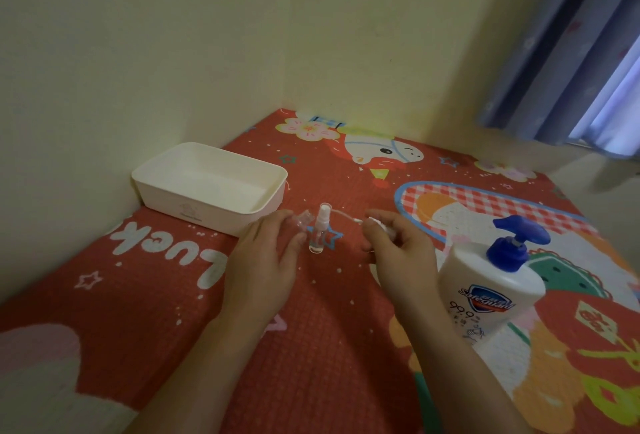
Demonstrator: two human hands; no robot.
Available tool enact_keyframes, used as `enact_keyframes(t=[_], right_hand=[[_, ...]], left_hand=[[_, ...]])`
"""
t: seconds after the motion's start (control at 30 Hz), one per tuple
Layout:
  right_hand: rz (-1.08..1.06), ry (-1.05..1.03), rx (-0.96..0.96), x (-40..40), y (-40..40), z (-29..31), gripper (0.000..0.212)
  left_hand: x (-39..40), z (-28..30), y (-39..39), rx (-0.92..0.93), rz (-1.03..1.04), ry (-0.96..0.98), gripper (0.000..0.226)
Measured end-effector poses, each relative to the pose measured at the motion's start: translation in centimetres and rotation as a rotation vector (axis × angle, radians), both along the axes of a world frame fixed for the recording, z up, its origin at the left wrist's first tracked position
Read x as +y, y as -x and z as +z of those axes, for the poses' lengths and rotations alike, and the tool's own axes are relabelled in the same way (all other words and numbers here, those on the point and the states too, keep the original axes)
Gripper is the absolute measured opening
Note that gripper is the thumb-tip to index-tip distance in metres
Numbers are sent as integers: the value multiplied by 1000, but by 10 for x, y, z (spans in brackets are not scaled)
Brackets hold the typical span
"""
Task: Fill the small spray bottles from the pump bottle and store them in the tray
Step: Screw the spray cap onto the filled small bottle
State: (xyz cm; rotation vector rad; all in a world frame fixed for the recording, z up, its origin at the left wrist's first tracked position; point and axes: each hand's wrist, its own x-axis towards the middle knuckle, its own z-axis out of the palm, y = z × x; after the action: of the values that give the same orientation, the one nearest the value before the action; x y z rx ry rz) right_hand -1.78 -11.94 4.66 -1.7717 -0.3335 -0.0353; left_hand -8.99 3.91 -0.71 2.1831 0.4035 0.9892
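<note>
Two hands flank the upright spray bottle (317, 231) mid-frame: left hand (266, 257) pinching a clear cap (302, 219), right hand (394, 253) pinching the sprayer head (372, 222); a nudge could topple it.

home bedroom, cartoon-print mattress (311, 329), blue curtain (571, 62), cream walls (173, 35)

One small clear plastic spray bottle (318, 229) stands upright. One clear plastic cap (302, 222) and one white spray head with its thin tube (349, 218) are loose. One white rectangular plastic tray (211, 187). One white pump bottle with a blue pump (491, 283). Two hands, left hand (266, 260) and right hand (398, 253).
</note>
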Motion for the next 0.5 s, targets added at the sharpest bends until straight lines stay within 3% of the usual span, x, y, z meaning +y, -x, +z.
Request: enact_keyframes(t=[0.23,0.5], right_hand=[[-227,-60,-13,10,-2,-13,13],[-289,519,-135,16,-15,-35,12]], left_hand=[[-6,6,5,-8,-60,78,47],[-12,6,4,-31,-110,96,37]])
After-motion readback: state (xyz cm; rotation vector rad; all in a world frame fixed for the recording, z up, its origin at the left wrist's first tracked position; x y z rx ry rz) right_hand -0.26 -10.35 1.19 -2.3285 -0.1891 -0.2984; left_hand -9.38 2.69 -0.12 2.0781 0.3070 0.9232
